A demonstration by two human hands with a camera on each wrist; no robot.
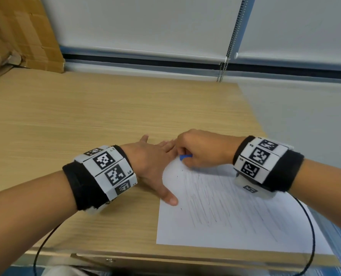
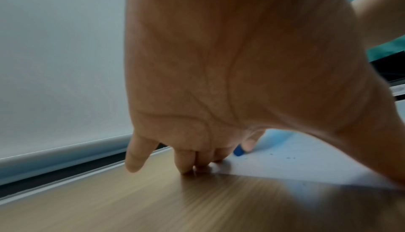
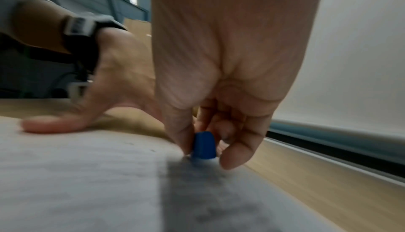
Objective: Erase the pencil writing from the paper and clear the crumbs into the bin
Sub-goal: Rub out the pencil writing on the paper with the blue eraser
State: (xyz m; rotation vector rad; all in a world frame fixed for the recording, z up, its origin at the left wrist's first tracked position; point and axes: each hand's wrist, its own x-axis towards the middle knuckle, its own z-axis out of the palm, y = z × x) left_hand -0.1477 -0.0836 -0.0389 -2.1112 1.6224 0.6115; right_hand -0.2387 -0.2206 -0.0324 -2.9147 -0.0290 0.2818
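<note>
A white sheet of paper [image 1: 235,220] with faint pencil scribbles lies at the desk's front right. My right hand [image 1: 201,150] pinches a small blue eraser [image 1: 186,157] and holds its tip on the paper's far left corner; the eraser [image 3: 203,146] stands between thumb and fingers, and the eraser [image 2: 238,151] peeks past the left knuckles. My left hand [image 1: 155,166] lies flat, fingers spread, pressing the paper's left edge, thumb [image 1: 170,198] on the sheet. A few dark crumbs [image 2: 289,157] dot the paper. No bin is in view.
The wooden desk [image 1: 86,120] stretches left and back. A cardboard box [image 1: 16,36] stands at the far left corner. White roller blinds [image 1: 145,22] with a bead chain [image 1: 228,50] hang behind the desk. Black cables [image 1: 310,226] trail from both wristbands near the front edge.
</note>
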